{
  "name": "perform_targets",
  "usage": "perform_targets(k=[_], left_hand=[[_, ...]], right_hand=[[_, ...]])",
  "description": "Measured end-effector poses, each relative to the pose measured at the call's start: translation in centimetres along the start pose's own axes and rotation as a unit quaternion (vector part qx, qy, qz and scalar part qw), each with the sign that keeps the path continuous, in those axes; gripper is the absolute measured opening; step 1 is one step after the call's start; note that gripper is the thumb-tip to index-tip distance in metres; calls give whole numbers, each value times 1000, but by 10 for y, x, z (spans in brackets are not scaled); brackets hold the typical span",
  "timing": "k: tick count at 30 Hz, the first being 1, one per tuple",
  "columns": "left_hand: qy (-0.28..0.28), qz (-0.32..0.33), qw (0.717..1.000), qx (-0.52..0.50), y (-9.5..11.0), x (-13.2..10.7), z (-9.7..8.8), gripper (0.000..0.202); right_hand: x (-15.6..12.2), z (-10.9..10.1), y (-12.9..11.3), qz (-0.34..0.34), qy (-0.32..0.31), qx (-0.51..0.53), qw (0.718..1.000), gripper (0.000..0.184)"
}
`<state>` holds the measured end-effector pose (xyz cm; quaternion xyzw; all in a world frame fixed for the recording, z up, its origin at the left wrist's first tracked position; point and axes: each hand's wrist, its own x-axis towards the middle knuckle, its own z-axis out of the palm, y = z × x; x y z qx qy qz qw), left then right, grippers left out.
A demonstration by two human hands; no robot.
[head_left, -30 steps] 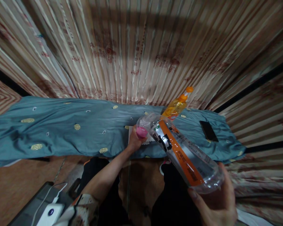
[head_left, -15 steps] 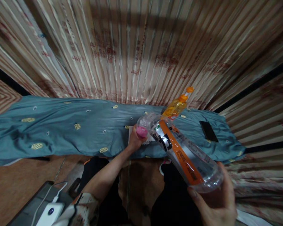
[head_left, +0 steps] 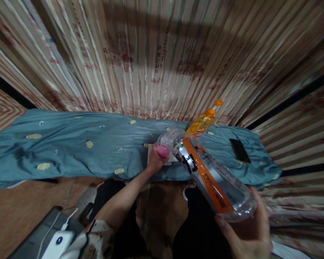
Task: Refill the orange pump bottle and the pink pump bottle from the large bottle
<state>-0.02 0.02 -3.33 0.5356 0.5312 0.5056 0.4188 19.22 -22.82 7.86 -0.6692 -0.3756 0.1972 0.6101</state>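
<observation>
A large clear plastic bottle [head_left: 210, 172] with an orange and silver label lies tilted across the middle, neck away from me. My right hand [head_left: 245, 233] cups its base from below, fingers wrapped round it. My left hand [head_left: 155, 162] is closed on the pink cap [head_left: 162, 151] at the bottle's neck. Under the left hand a white cloth or paper [head_left: 151, 149] rests on the blue cover.
A blue patterned cover [head_left: 70, 147] drapes a long low surface before striped curtains. An orange bottle [head_left: 203, 122] with a nozzle top and a black phone [head_left: 239, 150] sit on it to the right. A white device with a cable [head_left: 58, 241] lies at lower left.
</observation>
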Motion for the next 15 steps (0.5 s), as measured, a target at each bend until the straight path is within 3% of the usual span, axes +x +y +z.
perform_targets(k=[15], left_hand=[[-6,-25,999,-21,-2,2,3,74]], right_hand=[[-1,-5,8,-11,11,-15,1000,119]])
